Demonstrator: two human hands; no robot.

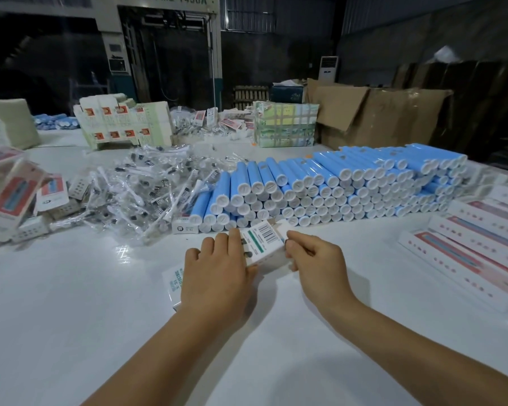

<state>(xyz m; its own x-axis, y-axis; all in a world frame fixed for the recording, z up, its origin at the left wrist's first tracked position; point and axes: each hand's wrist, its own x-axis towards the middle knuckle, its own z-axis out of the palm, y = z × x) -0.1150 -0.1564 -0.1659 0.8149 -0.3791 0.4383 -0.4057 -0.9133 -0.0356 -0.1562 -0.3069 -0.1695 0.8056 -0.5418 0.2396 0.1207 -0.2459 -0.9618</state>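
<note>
On the white worktop (85, 317), close to the person, a slim white box (263, 241) with a barcode label lies slanting away to the right. The left hand (217, 273) lies over the box's middle, fingers fairly straight and pressing it down, so that only the two ends show. The right hand (317, 263) has its fingers curled and pinches the far end of the box by the barcode.

Just beyond the hands is a long stack of blue tubes (335, 186) with white caps facing this way. To its left lies a loose heap of brush heads in clear bags (147, 186). Finished flat boxes (481, 253) lie in rows at the right edge, with more packs (9, 197) tumbled at the left. Farther back stand piles of unfolded carton blanks (123, 124) and brown cardboard cartons (379, 112).
</note>
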